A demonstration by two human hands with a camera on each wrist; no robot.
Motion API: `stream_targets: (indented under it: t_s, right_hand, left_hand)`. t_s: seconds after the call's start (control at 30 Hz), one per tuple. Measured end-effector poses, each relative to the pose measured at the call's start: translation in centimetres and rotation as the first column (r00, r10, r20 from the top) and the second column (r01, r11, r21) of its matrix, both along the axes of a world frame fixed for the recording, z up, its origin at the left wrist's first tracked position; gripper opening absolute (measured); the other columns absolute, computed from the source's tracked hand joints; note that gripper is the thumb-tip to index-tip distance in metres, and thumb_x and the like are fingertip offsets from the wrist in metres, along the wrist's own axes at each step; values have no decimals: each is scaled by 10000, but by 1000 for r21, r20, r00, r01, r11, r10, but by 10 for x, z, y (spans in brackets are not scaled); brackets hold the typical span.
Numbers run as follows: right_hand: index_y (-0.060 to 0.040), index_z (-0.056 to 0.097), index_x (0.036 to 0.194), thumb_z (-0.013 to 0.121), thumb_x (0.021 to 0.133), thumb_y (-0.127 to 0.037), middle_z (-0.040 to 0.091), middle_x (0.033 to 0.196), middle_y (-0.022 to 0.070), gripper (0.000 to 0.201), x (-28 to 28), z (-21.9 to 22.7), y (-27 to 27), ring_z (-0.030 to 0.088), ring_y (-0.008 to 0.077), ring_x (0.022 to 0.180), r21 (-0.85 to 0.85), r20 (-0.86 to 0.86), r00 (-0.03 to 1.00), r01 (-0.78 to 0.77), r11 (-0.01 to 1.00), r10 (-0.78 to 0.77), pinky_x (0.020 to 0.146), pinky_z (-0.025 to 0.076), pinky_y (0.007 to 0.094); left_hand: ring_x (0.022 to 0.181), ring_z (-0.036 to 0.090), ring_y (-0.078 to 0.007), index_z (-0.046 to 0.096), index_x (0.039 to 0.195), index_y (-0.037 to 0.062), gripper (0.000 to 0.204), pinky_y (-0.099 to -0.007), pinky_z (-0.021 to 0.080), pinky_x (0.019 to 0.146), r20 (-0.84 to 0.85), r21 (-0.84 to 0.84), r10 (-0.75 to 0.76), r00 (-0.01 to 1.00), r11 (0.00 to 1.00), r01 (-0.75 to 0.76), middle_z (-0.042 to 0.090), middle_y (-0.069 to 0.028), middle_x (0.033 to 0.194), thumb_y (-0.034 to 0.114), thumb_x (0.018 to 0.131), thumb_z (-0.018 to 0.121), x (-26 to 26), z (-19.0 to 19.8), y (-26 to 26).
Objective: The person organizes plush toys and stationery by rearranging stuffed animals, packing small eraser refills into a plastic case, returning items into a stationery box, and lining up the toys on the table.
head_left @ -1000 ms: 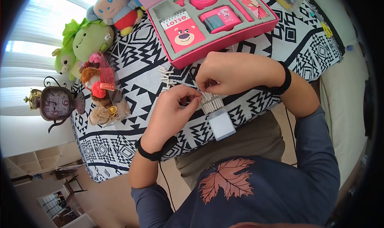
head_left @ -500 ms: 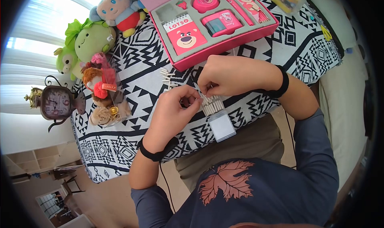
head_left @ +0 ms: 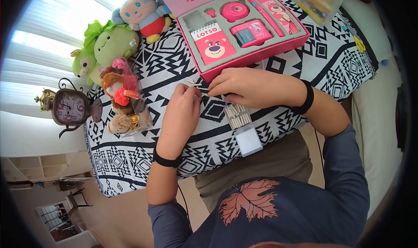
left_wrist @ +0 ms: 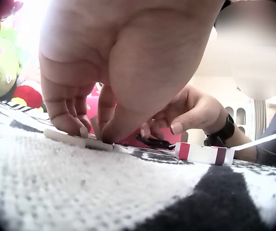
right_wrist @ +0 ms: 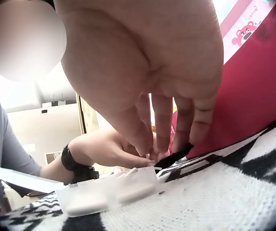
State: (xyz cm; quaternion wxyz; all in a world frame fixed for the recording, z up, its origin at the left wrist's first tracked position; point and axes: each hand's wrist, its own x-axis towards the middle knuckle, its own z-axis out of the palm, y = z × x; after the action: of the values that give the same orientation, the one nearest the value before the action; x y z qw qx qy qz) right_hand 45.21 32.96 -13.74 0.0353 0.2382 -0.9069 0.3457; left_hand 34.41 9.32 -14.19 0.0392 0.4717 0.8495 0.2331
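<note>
My left hand (head_left: 179, 117) is over a loose group of short white sticks (head_left: 192, 81) on the patterned cloth. In the left wrist view its thumb and fingertips pinch one stick (left_wrist: 96, 128), while other white sticks (left_wrist: 65, 138) lie under the fingers. Palm down, my right hand (head_left: 248, 88) reaches across with its fingers loosely extended and the thumb apart. Below those fingers a flat black object (right_wrist: 174, 157) lies on the cloth, its kind unclear. A clear plastic case (head_left: 249, 141) with its lid folded back sits nearer me, filled with rows of white sticks (head_left: 238, 116).
A pink gift box (head_left: 257, 52) with a notepad, sharpener and pens stands open behind the hands. Plush toys (head_left: 114, 45), a bagged doll (head_left: 122, 91) and a clock (head_left: 69, 108) line the left side. A clear pouch (head_left: 317, 4) and yellow scissors (head_left: 359, 44) lie at right.
My left hand has moved away from the case, leftward to the loose sticks. My right hand's fingers have loosened and spread from their pinch beside it. The head view has shifted slightly.
</note>
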Motion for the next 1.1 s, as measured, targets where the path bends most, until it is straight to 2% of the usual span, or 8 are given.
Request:
stream_targets:
  t_s: [0.23,0.33,0.43,0.5,0.6,0.8,0.9,1.1]
  right_hand:
    - [-23,724,1296,705,973,-63,680,1311,108,326,2,9,-3,630,293,1204,-13,73,997,5,1000,-4,1049,530,411]
    - [-25,725,1295,707,976,-75,673,1316,115,324,1,6,-3,624,292,1224,-37,86,996,1,999,2,1054,526,413]
    - [-20,721,1294,714,978,-86,699,1261,127,323,-1,3,-2,658,307,1163,-63,-16,1000,2,998,-3,1018,543,413]
    - [-1,722,1232,733,977,-96,740,1104,132,273,-2,11,-3,717,289,1005,-181,106,993,66,981,-47,918,583,384]
    - [20,721,1135,753,969,-96,751,933,121,205,-1,20,-5,732,240,831,-270,208,973,158,950,-102,803,598,358]
    - [27,727,1003,770,935,-67,743,829,114,124,-1,17,0,717,184,747,-420,232,972,131,898,-33,714,574,328]
    - [17,736,961,783,901,-67,743,807,104,113,0,23,8,724,179,743,-290,251,967,107,951,-32,699,565,318]
    - [4,735,916,788,885,-92,736,762,101,113,7,39,12,722,218,702,-60,398,917,7,998,17,674,553,329]
  left_hand:
    - [902,700,-327,677,1057,-5,100,-408,560,774,8,18,36,999,999,-36,678,-159,1058,45,974,700,-9,-3,-6]
    - [862,694,-329,674,1038,-5,78,-395,551,751,-216,7,-31,976,999,33,696,-152,992,43,978,693,-10,-1,-4]
    - [806,694,-264,694,1039,3,86,-363,541,723,-102,32,-16,995,999,19,715,-120,960,35,962,718,-9,6,-2]
    - [808,690,-155,724,1053,8,104,-311,534,717,253,130,28,967,989,-63,741,-70,988,27,955,754,-4,14,2]
    - [888,682,-77,743,1066,-2,124,-266,559,764,466,197,-40,884,978,-60,751,-32,1001,18,950,785,0,15,3]
    - [896,711,-89,746,1062,-43,139,-261,604,867,668,347,-178,722,934,-90,754,-26,929,7,941,794,12,10,7]
    - [905,725,-94,759,1097,-39,172,-259,603,856,603,154,-52,796,987,-52,767,-35,948,2,934,796,11,14,7]
    - [912,739,-95,769,1116,-38,191,-249,608,836,556,53,27,831,996,-68,797,-64,1022,-15,928,790,7,15,6]
